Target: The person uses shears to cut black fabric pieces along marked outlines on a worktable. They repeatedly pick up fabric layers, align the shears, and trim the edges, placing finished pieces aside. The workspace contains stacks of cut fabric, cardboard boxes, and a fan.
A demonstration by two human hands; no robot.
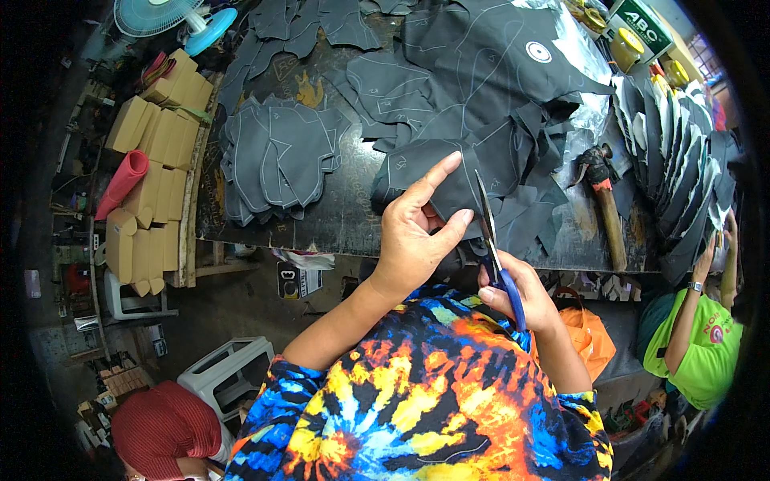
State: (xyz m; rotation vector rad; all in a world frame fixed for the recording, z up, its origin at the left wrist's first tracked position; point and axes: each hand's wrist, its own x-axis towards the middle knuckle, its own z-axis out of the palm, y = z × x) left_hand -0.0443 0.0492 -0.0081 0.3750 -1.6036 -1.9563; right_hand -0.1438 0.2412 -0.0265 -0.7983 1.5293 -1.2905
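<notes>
At the bench's near edge, my left hand [413, 232] pinches a dark chalk-marked fabric piece [425, 180], while my right hand [517, 293] grips blue-handled scissors [491, 240] cutting it. Blades pass close beside my thumb; any slip risks nicking it or straying off the line.

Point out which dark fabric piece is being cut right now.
The dark piece pinched under the left hand, with the blue-handled scissors in the right hand against its edge. The other dark pieces lie untouched in stacks on the table.
</notes>
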